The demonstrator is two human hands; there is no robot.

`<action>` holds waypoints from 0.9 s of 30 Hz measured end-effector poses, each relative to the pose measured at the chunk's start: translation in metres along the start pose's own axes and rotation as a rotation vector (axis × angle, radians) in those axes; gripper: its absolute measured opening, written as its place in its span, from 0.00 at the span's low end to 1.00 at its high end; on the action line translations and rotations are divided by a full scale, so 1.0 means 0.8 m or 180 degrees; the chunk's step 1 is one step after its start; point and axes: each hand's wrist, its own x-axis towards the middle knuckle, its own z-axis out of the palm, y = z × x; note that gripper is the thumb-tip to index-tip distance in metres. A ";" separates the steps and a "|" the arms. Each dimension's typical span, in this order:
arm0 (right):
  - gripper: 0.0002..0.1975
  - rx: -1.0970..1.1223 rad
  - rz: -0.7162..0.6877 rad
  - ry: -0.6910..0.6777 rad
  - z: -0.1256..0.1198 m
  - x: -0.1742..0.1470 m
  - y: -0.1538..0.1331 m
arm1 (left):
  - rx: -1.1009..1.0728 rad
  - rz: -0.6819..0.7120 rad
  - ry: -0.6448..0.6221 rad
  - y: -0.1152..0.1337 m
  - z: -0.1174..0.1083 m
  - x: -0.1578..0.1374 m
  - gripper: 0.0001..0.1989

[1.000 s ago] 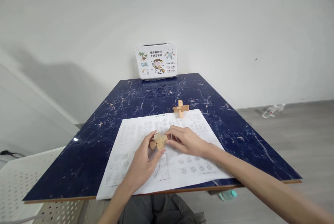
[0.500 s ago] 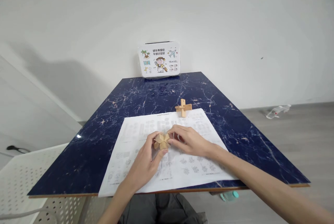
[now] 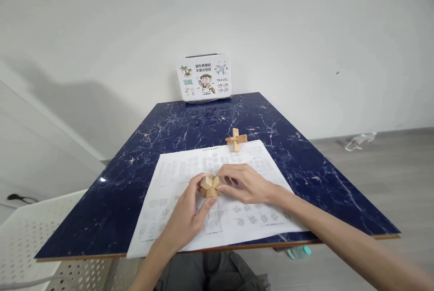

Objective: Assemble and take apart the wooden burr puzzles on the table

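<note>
Between my two hands is a star-shaped wooden puzzle (image 3: 211,185) made of pale faceted pieces. My left hand (image 3: 190,209) grips it from the left, its thumb at the near side and its fingers curled round the far left. From the right, my right hand (image 3: 242,183) pinches it with thumb and forefinger. Below lies a white instruction sheet (image 3: 162,178) printed with rows of small grey diagrams. Just at its far edge stands a second wooden puzzle (image 3: 236,139), cross-shaped, touched by neither hand. My fingers cover parts of the star puzzle.
A dark blue marbled table (image 3: 190,124) carries everything. At its far end a white cartoon-printed case (image 3: 205,78) leans against the wall. Left of the table is a white perforated basket (image 3: 34,227). Plastic bottles (image 3: 360,142) lie on the floor at the right.
The star puzzle has turned slightly in my hands, with its faces now at a different angle. Both hands keep their hold. The whole view has shifted a little.
</note>
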 end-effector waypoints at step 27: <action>0.12 -0.0448 0.0153 -0.0166 0.010 0.000 0.008 | 0.0300 -0.0034 0.0468 -0.001 0.005 0.004 0.26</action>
